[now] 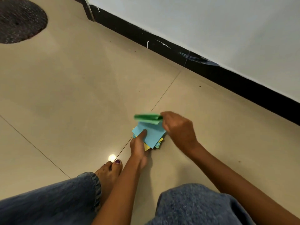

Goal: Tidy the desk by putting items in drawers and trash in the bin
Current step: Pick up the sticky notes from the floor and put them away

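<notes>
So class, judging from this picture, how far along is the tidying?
Early. Gathered: blue and yellow papers stacked on the floor, left hand pressing them. In hand: green papers in the right hand. Left: binning or storing them; no bin or drawer shows.

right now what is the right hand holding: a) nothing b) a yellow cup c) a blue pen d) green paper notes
d: the right hand pinches the folded green paper notes above the blue and yellow paper stack on the floor.
</notes>
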`<state>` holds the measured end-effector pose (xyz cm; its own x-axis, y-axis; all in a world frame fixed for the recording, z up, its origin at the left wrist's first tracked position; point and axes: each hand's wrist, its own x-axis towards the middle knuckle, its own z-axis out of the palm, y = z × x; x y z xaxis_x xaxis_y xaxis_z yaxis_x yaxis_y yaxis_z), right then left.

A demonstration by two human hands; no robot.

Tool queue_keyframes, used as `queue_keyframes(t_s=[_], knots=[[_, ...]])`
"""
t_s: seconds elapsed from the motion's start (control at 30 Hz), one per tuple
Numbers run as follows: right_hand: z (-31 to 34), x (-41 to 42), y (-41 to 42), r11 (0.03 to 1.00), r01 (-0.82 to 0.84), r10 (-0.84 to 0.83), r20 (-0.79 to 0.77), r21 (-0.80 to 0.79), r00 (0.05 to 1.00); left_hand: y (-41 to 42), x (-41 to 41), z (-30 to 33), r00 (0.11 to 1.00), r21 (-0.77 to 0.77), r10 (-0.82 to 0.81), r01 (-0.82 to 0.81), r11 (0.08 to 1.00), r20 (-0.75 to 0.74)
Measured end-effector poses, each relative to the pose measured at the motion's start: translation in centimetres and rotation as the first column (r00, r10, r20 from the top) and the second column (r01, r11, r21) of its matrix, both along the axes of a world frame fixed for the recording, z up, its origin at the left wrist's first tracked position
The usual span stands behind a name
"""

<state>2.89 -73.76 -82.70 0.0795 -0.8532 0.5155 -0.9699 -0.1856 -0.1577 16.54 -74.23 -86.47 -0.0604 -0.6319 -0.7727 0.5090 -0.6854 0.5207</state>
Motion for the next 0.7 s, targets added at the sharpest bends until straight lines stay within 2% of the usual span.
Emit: queue_keyframes(t_s=[0.1,0.17,0.27,0.33,0.4,0.47,0.6,0.7], knots=[[-2.2,0.6,2.0,0.995,-0.074,0.083,-0.162,0.062,0.983,0.0,-0.4,1.0,0.950,0.070,0.147,-0.132,0.989,-0.276],[-2.1,0.7,2.4,0.995,-0.062,0.076,-0.175,0.084,0.982,-0.5,-0.6,2.4,0.936,0.046,0.103,-0.093,0.995,-0.337],[0.2,0.2,2.0,0.991,-0.021,0.042,-0.158,0.135,0.987,-1.4,-1.9,4.7,0.985,-0.021,-0.024,0.021,1.000,-0.171],[3.2,-0.5,1.2,0.979,-0.028,0.052,-0.117,0.200,0.992,-2.4,-3.0,6.9,0.997,-0.053,-0.040,0.036,0.998,-0.068],[6.5,-1.1,0.4,0.970,-0.009,0.023,-0.056,0.244,0.998,-3.4,-4.0,9.8,0.998,-0.068,-0.055,0.052,0.996,-0.043],[10.5,-1.7,-0.5,0.959,0.065,-0.079,0.038,0.274,0.996,-4.3,-4.9,13.3,0.996,-0.078,-0.068,0.064,0.995,-0.050],[18.7,-3.2,-1.9,0.901,0.222,-0.329,0.253,0.374,0.910,-5.2,-6.3,20.9,0.980,-0.125,-0.198,0.196,0.973,-0.001],[25.4,-4.0,-2.6,0.848,0.182,-0.413,0.406,0.498,0.815,-5.3,-6.5,27.9,0.956,-0.160,-0.292,0.288,0.944,0.000]])
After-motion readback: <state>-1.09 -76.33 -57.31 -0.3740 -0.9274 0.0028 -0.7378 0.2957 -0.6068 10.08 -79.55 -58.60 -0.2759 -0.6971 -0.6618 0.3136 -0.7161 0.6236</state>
